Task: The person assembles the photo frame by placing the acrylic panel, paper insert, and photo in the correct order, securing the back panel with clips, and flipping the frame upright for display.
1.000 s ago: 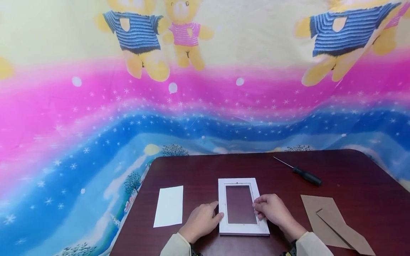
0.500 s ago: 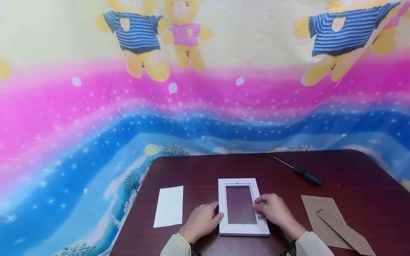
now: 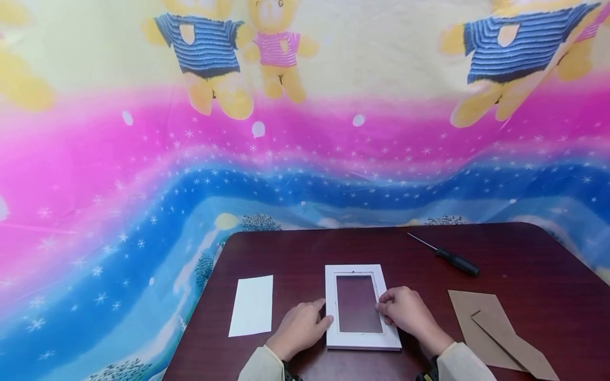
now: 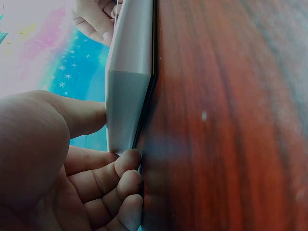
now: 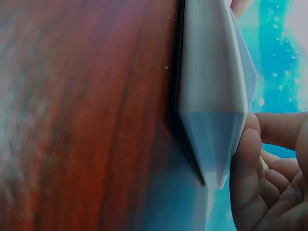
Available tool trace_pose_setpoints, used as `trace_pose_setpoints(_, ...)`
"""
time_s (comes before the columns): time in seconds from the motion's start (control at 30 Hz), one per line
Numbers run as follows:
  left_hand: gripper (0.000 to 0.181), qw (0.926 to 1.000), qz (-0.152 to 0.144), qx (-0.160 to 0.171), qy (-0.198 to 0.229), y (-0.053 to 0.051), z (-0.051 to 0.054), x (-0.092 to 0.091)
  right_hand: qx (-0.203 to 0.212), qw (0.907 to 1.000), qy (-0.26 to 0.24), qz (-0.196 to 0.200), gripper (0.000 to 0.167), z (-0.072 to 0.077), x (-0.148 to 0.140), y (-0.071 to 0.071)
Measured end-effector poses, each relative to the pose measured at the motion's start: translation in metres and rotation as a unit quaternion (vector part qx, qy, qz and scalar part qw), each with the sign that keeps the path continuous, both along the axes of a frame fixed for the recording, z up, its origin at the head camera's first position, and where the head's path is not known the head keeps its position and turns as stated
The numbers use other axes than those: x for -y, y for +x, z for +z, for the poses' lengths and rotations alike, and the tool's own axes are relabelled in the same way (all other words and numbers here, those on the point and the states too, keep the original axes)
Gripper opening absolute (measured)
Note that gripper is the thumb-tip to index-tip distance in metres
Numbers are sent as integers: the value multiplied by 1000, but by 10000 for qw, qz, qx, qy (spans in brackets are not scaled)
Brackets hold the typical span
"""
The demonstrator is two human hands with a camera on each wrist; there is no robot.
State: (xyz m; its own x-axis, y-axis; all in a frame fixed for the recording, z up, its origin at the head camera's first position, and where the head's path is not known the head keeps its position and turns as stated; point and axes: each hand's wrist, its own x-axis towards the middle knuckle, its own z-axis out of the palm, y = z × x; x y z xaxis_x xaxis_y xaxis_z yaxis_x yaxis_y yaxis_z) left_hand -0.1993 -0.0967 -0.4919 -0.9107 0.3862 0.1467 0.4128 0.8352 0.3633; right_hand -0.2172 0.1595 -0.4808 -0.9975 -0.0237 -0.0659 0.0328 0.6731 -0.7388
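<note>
A white picture frame [image 3: 350, 341] lies flat on the dark red table, its opening upward. Inside the opening is a hazy clear pane [image 3: 357, 304]; in the right wrist view a pale see-through sheet [image 5: 247, 57] stands tilted above the frame's top edge. My left hand [image 3: 302, 325] holds the frame's left side, thumb on its upper edge and fingers against the outer side. The right hand [image 3: 412, 315] has thumb and index finger pinched together at the opening's right inner edge, on the pane's edge; its other fingers are curled. The exact contact is partly hidden.
A white paper rectangle [image 3: 251, 306] lies left of the frame. Two pieces lie at the right: a brown backing board [image 3: 469, 312] and a folded brown strip [image 3: 512, 344] across it. Behind them is a black-handled screwdriver [image 3: 457, 262]. A printed cloth hangs beyond the table [image 3: 295, 248].
Both hands keep their places on the frame and pane. The view shifts very slightly, and the cloth at the left has moved a little.
</note>
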Motion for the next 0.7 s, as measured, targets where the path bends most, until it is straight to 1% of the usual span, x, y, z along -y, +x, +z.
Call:
trace_pose_setpoints(0.27, 48, 10000, 39, 49, -70, 0, 1, 0, 20, 10000, 63, 74, 9, 2, 0, -1)
trace_pose_setpoints(0.57, 48, 9998, 75, 106, -124, -1, 2, 0, -20, 9999, 156, 72, 10, 3, 2, -1)
trace_pose_setpoints(0.7, 48, 9998, 65, 110, -142, -1, 1, 0, -53, 9996, 272, 77, 10, 3, 2, -1)
